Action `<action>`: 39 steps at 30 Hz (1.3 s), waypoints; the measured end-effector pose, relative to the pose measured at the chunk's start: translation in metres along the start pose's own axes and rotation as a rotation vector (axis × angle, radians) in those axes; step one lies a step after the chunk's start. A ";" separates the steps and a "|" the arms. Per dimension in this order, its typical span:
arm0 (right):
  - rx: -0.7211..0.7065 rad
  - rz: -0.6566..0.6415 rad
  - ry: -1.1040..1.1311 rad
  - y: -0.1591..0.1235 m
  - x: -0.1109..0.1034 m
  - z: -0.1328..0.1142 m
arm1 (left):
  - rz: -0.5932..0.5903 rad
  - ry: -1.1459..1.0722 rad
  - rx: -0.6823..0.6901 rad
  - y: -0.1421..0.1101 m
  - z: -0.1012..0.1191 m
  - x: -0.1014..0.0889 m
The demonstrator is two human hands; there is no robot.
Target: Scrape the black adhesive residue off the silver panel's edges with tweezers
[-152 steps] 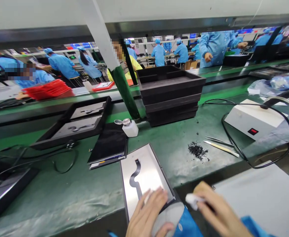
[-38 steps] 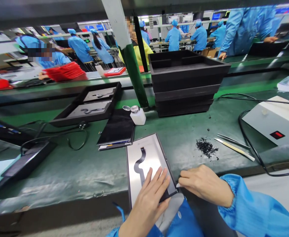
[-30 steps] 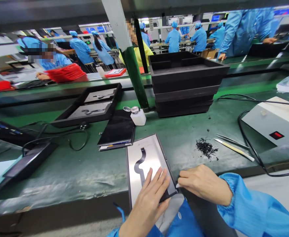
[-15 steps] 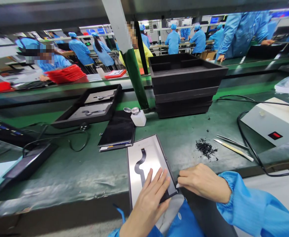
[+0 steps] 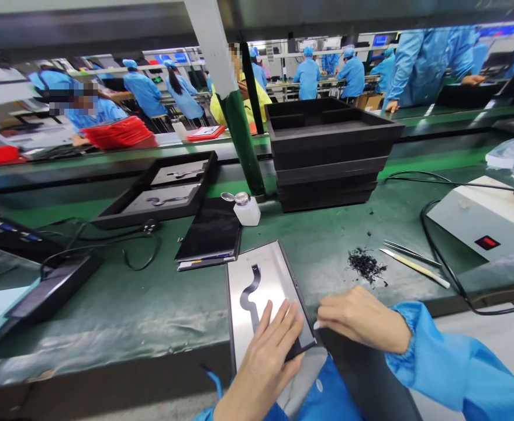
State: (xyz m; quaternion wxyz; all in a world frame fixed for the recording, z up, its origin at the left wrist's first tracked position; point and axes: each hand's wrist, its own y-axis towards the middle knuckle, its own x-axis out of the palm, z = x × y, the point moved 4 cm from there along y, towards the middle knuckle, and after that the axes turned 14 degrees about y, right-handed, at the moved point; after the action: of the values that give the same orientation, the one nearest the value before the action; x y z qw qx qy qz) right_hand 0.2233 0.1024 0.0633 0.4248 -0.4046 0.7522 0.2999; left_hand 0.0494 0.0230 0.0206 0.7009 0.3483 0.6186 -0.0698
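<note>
A flat display panel (image 5: 263, 275) with a silver back and dark frame lies tilted over the bench's front edge, its lower part above my lap. A curved black flex cable (image 5: 249, 292) runs along its back. My left hand (image 5: 269, 351) lies flat on the panel's lower part, fingers stretched out, and covers part of the cable. Just off the panel's right edge, my right hand (image 5: 353, 318) is closed in a pinch. A small white tip shows at its fingertips beside the frame; the rest of what it holds is hidden.
Black scraps (image 5: 366, 265), tweezers (image 5: 412, 252) and a yellow-handled blade (image 5: 414, 268) lie right. Behind stand stacked black trays (image 5: 331, 146), a white dispenser bottle (image 5: 248, 211) and dark panels (image 5: 210, 231). A white box (image 5: 493, 216) with cables sits right. Co-workers work beyond.
My right hand has shifted very slightly upward along the panel's right edge. My left hand and the panel stay in place.
</note>
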 end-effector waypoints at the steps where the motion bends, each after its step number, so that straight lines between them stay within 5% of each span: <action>1: 0.044 0.064 0.025 0.001 -0.003 0.007 | 0.010 0.006 -0.003 0.000 0.000 -0.001; 7: 0.425 0.512 -0.088 0.023 -0.005 0.042 | 0.053 0.068 0.054 0.001 -0.002 -0.002; 13: 0.469 0.564 -0.249 0.043 0.001 0.033 | 0.238 0.173 0.180 -0.007 -0.011 0.010; 23: 0.744 0.737 -0.444 -0.111 -0.051 0.103 | 0.272 0.299 0.513 -0.010 -0.022 0.001; 31: 0.664 0.641 -0.342 -0.111 -0.059 0.142 | 0.108 0.061 0.472 -0.016 -0.032 -0.008; 35: 0.592 0.680 -0.291 -0.103 -0.068 0.123 | -0.017 0.007 0.335 -0.021 -0.029 -0.016; 39: 0.462 0.741 -0.081 -0.088 -0.041 0.040 | 0.016 -0.032 0.256 -0.025 -0.024 -0.017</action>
State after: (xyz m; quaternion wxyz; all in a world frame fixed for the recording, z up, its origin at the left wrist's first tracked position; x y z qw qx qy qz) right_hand 0.3278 0.1057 0.0718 0.3970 0.0103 0.8767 0.2716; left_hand 0.0124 0.0125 0.0259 0.6612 0.4387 0.5903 -0.1481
